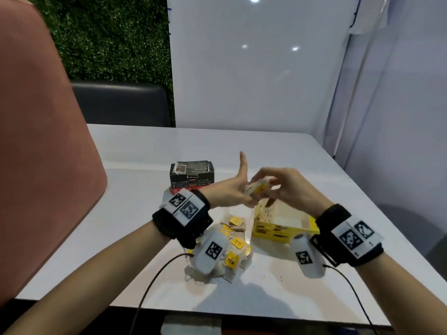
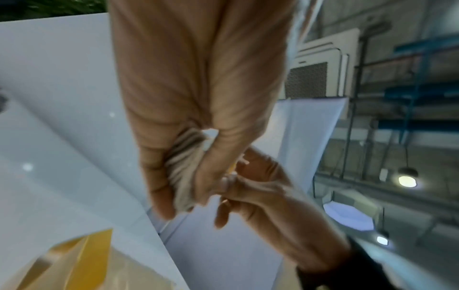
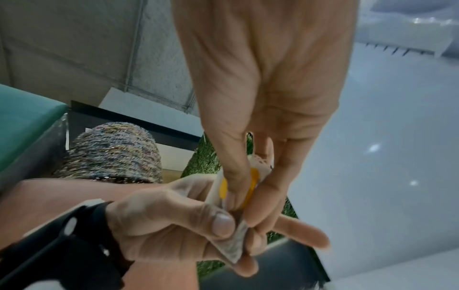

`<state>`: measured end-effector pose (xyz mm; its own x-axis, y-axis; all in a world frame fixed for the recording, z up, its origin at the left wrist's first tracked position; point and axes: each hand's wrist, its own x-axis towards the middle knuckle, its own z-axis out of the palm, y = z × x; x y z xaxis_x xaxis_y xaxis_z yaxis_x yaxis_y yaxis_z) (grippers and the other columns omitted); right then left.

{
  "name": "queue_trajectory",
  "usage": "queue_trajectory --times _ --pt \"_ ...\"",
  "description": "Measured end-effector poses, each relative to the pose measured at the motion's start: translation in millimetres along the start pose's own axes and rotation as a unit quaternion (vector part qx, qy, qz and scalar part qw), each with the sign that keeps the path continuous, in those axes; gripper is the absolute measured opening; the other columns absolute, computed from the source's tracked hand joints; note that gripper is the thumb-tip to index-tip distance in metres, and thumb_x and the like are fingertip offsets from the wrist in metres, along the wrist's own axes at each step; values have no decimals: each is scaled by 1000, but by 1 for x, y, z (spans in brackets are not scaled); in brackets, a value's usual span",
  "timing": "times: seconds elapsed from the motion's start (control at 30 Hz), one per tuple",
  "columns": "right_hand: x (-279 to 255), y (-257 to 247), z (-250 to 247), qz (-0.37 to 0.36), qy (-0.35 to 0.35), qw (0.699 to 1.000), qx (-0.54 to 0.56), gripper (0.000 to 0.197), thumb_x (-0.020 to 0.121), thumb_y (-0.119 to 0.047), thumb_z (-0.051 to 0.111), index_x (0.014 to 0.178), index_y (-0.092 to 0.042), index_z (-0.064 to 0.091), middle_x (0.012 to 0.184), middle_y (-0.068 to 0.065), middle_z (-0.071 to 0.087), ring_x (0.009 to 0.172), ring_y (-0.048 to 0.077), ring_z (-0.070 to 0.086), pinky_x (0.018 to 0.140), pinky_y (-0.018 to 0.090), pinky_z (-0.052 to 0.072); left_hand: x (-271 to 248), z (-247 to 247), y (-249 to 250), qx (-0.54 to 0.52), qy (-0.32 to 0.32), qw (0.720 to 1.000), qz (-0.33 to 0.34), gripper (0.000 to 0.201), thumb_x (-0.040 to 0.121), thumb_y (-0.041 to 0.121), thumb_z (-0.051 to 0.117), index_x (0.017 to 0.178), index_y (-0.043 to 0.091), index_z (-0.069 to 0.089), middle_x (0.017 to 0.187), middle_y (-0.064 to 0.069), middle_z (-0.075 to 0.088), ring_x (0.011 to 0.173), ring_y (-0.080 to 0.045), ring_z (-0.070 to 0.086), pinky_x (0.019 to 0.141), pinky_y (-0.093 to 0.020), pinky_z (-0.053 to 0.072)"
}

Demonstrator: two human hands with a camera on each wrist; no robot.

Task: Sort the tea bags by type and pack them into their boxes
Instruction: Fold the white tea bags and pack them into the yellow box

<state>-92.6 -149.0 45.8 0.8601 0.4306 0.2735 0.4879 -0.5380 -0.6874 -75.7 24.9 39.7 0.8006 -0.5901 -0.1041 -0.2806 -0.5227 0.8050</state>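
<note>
Above the table both hands meet on a small stack of tea bags (image 1: 256,188) with yellow tags. My left hand (image 1: 246,194) grips the stack, thumb raised in the head view. In the left wrist view the bags' layered edges (image 2: 183,157) sit between thumb and fingers of the left hand (image 2: 183,198). My right hand (image 1: 264,183) pinches the yellow tags (image 3: 253,182) at the stack's other end, thumb against fingers (image 3: 246,204). An open yellow box (image 1: 280,229) stands just below the hands. A black box (image 1: 192,176) stands behind the left hand. Loose yellow-tagged bags (image 1: 233,243) lie in a pile under the left wrist.
The white table (image 1: 278,151) ends close at the front and at the right edge. A pink chair back (image 1: 43,153) rises at the left. White panels stand behind the table. Cables trail from both wrist cameras toward the front edge.
</note>
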Motion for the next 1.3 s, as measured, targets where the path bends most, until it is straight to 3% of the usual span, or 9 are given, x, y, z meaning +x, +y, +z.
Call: queue_trajectory --times 0.13,0.23,0.5,0.63,0.77,0.87,1.0,1.13,1.3 --pt "0 27 -32 -1 42 991 -126 19 77 0 70 91 -12 67 75 -3 67 57 4 64 58 9 49 26 5 3 78 23 997 17 126 80 24 71 133 22 -43 150 -18 32 133 -26 41 105 -30 33" --pt "-10 59 -39 15 -43 953 -301 12 81 -10 69 92 -15 67 82 -5 64 74 17 62 64 14 41 34 20 -17 123 -24 991 -41 126 77 27 74 138 18 -36 153 -24 19 137 -30 33 108 -32 30" --pt "-12 82 -1 24 -241 891 -383 21 88 -10 58 106 -17 65 110 3 60 93 19 59 79 24 46 52 40 -39 194 -70 975 -83 101 80 20 72 150 27 0 151 -15 31 131 -30 40 104 -34 32" --pt "-7 80 21 27 -211 903 -374 45 90 0 48 127 -24 55 129 -1 54 109 24 57 81 33 49 54 45 -41 177 -53 979 -90 90 80 17 71 148 20 12 141 -20 44 124 -33 46 100 -36 38" --pt "-8 85 23 104 -162 960 -201 38 86 0 55 118 -19 51 108 1 58 92 24 60 80 38 53 54 43 -44 175 -45 979 -95 79 79 18 72 140 9 23 130 -20 52 117 -32 50 96 -39 43" --pt "-9 99 11 175 -85 975 -111 34 83 5 59 112 -11 54 90 -3 58 82 20 60 82 37 53 53 43 -47 175 -44 979 -97 84 78 19 73 143 10 19 132 -21 50 119 -33 49 98 -39 42" --pt "-11 108 6 242 -126 957 -96 38 84 10 52 117 -7 52 111 12 60 87 22 60 83 33 53 51 44 -49 177 -39 979 -95 90 79 19 73 146 10 14 139 -21 45 124 -33 46 98 -35 39" --pt "-7 106 17 183 -171 947 -200 48 82 -4 58 127 -17 52 118 -2 61 104 16 58 96 31 48 50 42 -51 169 -30 981 -91 93 79 19 73 148 11 11 140 -19 44 125 -31 45 96 -30 37" --pt "-4 95 26 125 -186 929 -296 46 84 -16 55 125 -36 56 121 -10 63 106 17 59 84 28 48 52 45 -49 159 -37 983 -82 101 80 16 71 150 14 -2 134 -25 50 118 -33 52 100 -38 41"
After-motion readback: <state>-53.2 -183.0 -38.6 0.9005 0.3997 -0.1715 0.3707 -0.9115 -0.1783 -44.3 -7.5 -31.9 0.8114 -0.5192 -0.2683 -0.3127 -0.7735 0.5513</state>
